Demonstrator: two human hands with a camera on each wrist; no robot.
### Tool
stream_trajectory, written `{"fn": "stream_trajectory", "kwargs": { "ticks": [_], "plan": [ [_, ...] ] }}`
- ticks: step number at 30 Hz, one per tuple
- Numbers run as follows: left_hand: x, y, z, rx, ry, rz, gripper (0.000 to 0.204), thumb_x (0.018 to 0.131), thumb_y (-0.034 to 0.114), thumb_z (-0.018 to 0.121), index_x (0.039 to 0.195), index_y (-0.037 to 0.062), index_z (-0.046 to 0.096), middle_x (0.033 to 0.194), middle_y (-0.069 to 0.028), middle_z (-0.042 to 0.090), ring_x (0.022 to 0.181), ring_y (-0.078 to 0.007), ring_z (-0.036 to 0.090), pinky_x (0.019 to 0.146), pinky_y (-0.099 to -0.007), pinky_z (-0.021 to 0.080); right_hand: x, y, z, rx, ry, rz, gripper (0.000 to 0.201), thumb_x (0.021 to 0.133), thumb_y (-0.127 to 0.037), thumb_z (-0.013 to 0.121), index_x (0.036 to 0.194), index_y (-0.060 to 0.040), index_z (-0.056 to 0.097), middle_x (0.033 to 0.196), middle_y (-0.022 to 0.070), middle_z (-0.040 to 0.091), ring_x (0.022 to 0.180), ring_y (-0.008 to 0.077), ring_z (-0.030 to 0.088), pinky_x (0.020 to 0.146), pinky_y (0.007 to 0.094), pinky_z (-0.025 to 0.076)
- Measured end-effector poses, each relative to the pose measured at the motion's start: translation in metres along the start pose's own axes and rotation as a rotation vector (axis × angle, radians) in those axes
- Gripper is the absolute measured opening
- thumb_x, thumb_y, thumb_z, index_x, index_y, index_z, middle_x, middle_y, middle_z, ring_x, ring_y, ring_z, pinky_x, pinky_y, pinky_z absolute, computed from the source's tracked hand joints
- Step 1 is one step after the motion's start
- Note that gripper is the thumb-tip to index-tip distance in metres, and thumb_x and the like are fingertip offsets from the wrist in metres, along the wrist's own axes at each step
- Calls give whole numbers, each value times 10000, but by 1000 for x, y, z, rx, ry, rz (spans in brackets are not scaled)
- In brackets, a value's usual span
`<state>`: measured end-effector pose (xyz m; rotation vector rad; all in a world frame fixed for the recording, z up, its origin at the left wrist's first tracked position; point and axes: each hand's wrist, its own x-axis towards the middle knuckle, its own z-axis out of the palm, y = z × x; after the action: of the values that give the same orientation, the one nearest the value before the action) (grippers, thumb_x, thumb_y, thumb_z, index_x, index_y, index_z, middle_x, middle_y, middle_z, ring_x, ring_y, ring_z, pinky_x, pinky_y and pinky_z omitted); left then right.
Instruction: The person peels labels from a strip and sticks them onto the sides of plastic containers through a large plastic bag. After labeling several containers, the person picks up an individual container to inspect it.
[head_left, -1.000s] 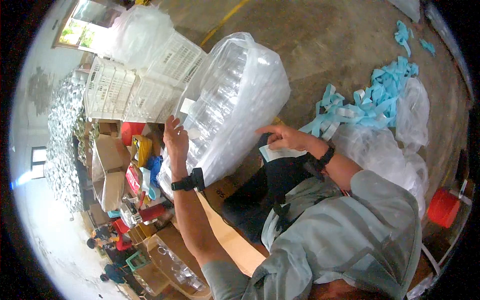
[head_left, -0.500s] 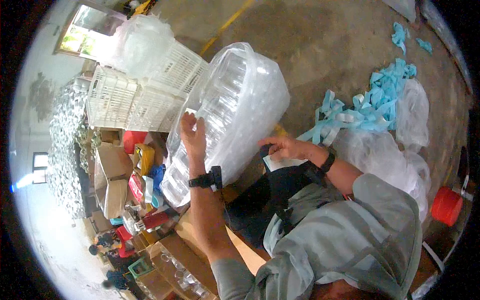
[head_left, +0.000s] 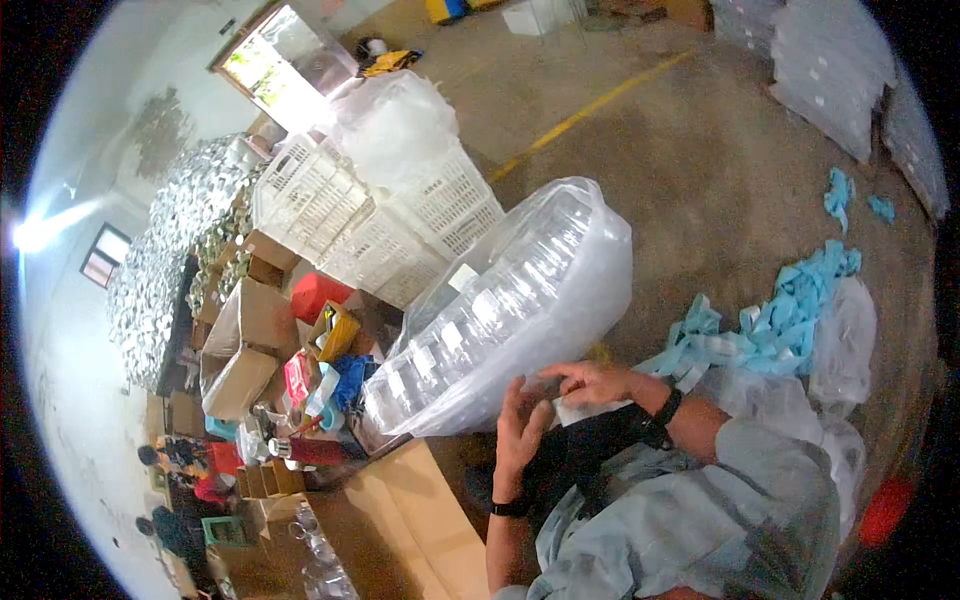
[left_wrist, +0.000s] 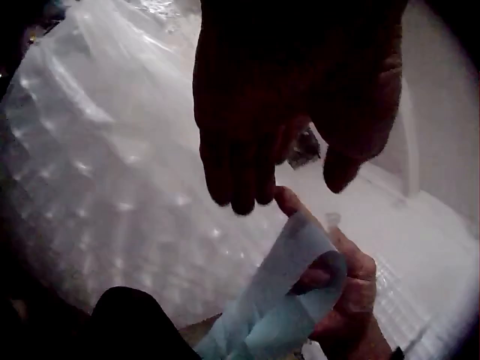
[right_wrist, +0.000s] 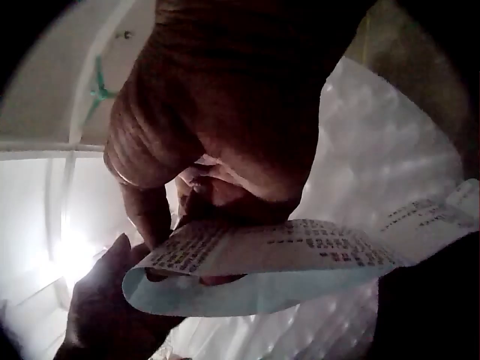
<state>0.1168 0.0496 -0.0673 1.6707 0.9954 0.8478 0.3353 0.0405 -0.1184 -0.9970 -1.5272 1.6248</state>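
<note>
A big clear plastic bag [head_left: 520,300] packed with clear bottles lies in front of me, tilted up to the right. My right hand [head_left: 592,382] pinches a pale blue printed paper label [right_wrist: 285,262] at the bag's lower edge. The left hand [head_left: 520,425] hovers just left of it with fingers straight and holds nothing. In the left wrist view the left hand's fingers [left_wrist: 240,165] hang above the right hand [left_wrist: 341,289], which has the curled blue label [left_wrist: 289,296] in its grip, with the bag [left_wrist: 112,187] behind. The right wrist view shows the right hand [right_wrist: 217,150] over the label.
White plastic crates [head_left: 400,220] stand stacked behind the bag, with cardboard boxes [head_left: 250,320] and a red container [head_left: 318,292] to the left. A heap of blue strips [head_left: 780,320] lies on the concrete floor at right. A cardboard sheet [head_left: 430,510] sits below my hands.
My left hand has come down off the side of the bag to beside the right hand. The head view has lifted, so the bag sits lower in it.
</note>
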Motion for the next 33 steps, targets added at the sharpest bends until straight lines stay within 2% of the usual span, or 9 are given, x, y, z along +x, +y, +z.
{"fn": "stream_trajectory", "kwargs": {
  "ticks": [2, 5, 10, 19, 24, 27, 29, 31, 33],
  "plan": [
    [-14, -11, -5, -271, -81, -189, 479, 972, 165, 609, 1391, -13, 462, 1086, -122, 657, 1008, -177, 597, 859, -331, 498, 9, -6, 13, -18, -39, -23, 656, 900, -161, 664, 1492, -166, 381, 966, 74, 674, 876, 150, 611, 806, 306, 506],
    [-28, -26, -18, -137, -138, -276, 506, 961, 169, 633, 1388, -34, 454, 1041, -89, 637, 946, -148, 580, 812, -307, 490, 16, -15, 28, -47, -98, 0, 627, 911, -158, 648, 1480, -129, 386, 928, 60, 679, 833, 134, 611, 769, 301, 509],
    [-41, -35, -29, -186, -101, -166, 517, 942, 158, 660, 1370, -53, 459, 1014, -62, 616, 910, -132, 562, 795, -292, 478, 26, -15, 42, -12, -191, 51, 669, 910, -146, 651, 1501, -87, 343, 971, 77, 673, 869, 128, 615, 758, 292, 502],
    [-58, -29, -33, -330, -106, -266, 460, 901, 123, 697, 1301, -26, 527, 1074, -80, 652, 968, -144, 591, 853, -291, 486, 25, -11, 46, -149, -220, 24, 663, 914, -182, 648, 1489, -47, 345, 969, 86, 680, 849, 145, 637, 780, 294, 503],
    [-55, -67, -51, -293, -24, -251, 437, 905, 54, 679, 1304, -24, 519, 983, -81, 667, 894, -137, 614, 779, -286, 498, 18, -18, 34, -237, -195, 52, 644, 893, -167, 651, 1469, -50, 386, 963, 96, 691, 842, 144, 641, 792, 300, 506],
    [-50, -57, -59, -308, 13, -190, 408, 899, 36, 676, 1279, -16, 534, 957, -68, 662, 870, -126, 608, 749, -286, 496, 14, -11, 26, -270, -136, 24, 641, 877, -150, 655, 1460, -54, 406, 953, 93, 697, 829, 149, 641, 798, 312, 507],
    [-48, -59, -54, -292, 30, -207, 408, 893, 38, 678, 1270, -24, 535, 948, -94, 669, 849, -159, 623, 752, -299, 505, 15, -2, 24, -295, -99, -23, 643, 871, -144, 657, 1458, -56, 411, 942, 89, 701, 823, 152, 641, 802, 319, 508],
    [-46, -50, -40, 498, 234, 207, 415, 890, 61, 681, 1267, -30, 533, 951, -150, 673, 836, -238, 648, 761, -329, 521, 16, 4, 23, -267, -68, -39, 642, 877, -156, 657, 1463, -64, 410, 938, 90, 704, 848, 157, 641, 814, 329, 508],
    [-47, -33, -22, 378, 143, 80, 424, 894, 128, 692, 1263, -25, 549, 1063, -235, 674, 953, -332, 683, 814, -381, 543, 17, 1, 25, -224, -79, -11, 635, 887, -160, 648, 1467, -70, 405, 947, 93, 704, 868, 159, 642, 821, 329, 508]
  ]
}}
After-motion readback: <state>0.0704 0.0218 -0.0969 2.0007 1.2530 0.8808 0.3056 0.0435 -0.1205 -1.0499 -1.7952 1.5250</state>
